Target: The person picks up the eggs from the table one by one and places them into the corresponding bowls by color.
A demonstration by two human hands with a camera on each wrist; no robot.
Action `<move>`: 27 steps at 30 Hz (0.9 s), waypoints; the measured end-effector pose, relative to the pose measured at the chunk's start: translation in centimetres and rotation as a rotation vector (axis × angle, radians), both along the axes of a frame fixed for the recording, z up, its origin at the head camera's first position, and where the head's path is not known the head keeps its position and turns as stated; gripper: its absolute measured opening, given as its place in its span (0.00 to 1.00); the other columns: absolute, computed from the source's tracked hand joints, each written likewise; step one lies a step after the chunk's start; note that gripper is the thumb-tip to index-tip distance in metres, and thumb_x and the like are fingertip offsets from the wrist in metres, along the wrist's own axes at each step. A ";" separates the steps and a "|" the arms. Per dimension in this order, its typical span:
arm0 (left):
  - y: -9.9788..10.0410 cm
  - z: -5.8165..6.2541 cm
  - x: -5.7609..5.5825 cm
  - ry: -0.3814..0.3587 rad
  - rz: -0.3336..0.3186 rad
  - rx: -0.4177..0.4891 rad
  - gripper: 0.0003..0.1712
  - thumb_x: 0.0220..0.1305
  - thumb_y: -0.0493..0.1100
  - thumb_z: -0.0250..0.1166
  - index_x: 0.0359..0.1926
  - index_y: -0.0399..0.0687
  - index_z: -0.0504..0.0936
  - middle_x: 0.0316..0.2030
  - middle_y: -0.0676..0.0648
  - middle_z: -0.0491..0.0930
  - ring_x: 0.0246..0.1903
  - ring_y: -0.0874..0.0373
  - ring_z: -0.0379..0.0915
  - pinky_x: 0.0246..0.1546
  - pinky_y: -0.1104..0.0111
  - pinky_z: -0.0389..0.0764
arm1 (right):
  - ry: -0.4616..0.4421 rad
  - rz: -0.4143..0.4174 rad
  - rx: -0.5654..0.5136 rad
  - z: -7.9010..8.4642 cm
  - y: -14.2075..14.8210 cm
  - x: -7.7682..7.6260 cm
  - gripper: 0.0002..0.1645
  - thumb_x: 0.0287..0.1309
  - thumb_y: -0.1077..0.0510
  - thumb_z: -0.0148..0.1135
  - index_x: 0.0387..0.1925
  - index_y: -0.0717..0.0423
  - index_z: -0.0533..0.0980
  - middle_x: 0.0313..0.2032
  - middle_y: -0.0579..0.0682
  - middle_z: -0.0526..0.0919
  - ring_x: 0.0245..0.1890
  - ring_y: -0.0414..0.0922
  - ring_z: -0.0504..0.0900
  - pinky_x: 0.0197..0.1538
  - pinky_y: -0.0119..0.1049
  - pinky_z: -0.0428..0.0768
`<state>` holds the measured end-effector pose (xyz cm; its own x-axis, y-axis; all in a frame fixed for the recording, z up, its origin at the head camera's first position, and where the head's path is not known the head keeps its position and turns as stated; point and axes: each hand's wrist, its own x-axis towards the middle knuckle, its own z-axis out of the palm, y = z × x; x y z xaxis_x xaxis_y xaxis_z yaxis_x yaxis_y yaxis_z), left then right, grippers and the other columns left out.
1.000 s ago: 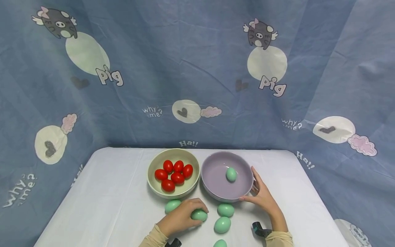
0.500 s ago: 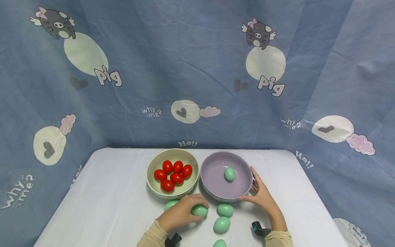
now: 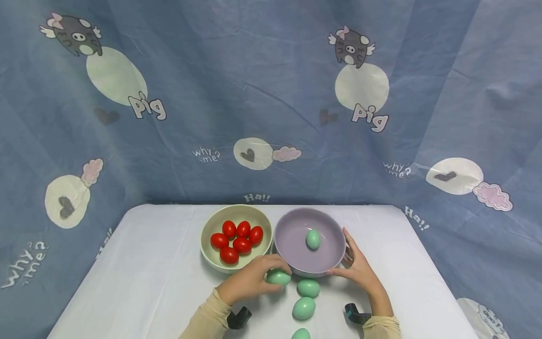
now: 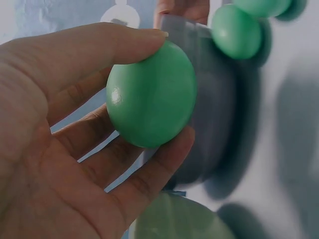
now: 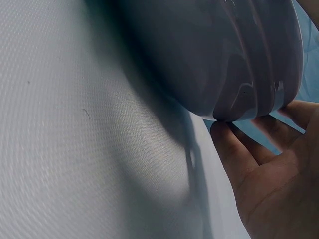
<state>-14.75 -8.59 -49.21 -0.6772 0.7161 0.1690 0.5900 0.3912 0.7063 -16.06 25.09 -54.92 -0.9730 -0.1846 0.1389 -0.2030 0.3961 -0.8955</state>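
Note:
In the head view my left hand [image 3: 256, 278] holds a green egg [image 3: 278, 277] just off the front of the purple bowl [image 3: 292, 254]. The left wrist view shows that egg [image 4: 152, 94] between thumb and fingers. Inside the purple bowl lies another green egg [image 3: 313, 239]. My right hand [image 3: 360, 273] rests against the bowl's right side, thumb at the front and fingers spread along the wall; the right wrist view shows its fingertips touching the bowl's outer wall [image 5: 239, 74]. Left of it, a pale green bowl [image 3: 207, 254] contains several red eggs [image 3: 242, 245].
Below the purple bowl, more green eggs lie in a rough column: one egg [image 3: 308, 288] nearest it, another egg [image 3: 304, 308], and one [image 3: 301, 334] cut off by the frame's lower edge. A white cloth covers the table [image 3: 139, 282]. A blue printed curtain [image 3: 271, 108] hangs behind.
My left hand has lifted the green egg and carried it forward and slightly right, up to the purple bowl. It now hides the egg left of it. My right hand stays put.

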 end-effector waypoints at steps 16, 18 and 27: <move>2.2 3.7 -2.6 0.012 -0.007 -0.025 0.16 0.63 0.39 0.73 0.51 0.54 0.85 0.49 0.56 0.85 0.50 0.65 0.78 0.58 0.70 0.82 | 0.009 -0.002 0.000 -0.3 0.1 -0.1 0.78 0.42 0.61 0.85 0.83 0.54 0.40 0.80 0.70 0.48 0.76 0.73 0.57 0.71 0.57 0.69; 2.6 3.8 -3.3 0.009 -0.018 -0.017 0.16 0.62 0.38 0.74 0.51 0.52 0.85 0.48 0.56 0.86 0.50 0.66 0.78 0.59 0.70 0.82 | 0.005 0.003 -0.009 -0.3 0.2 -0.1 0.78 0.43 0.61 0.85 0.83 0.54 0.39 0.80 0.69 0.48 0.76 0.73 0.56 0.71 0.57 0.69; 4.1 4.8 -6.0 0.005 -0.027 -0.033 0.18 0.60 0.36 0.74 0.52 0.48 0.86 0.53 0.50 0.86 0.53 0.59 0.79 0.58 0.70 0.82 | 0.004 0.024 -0.035 -0.1 0.2 0.0 0.79 0.43 0.62 0.85 0.84 0.53 0.39 0.80 0.70 0.47 0.76 0.73 0.56 0.72 0.57 0.68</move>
<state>-20.73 -4.46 -44.42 -0.6569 0.7393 0.1480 0.6040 0.3985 0.6903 -16.07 25.25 -54.99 -0.9679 -0.2024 0.1491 -0.2151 0.3599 -0.9078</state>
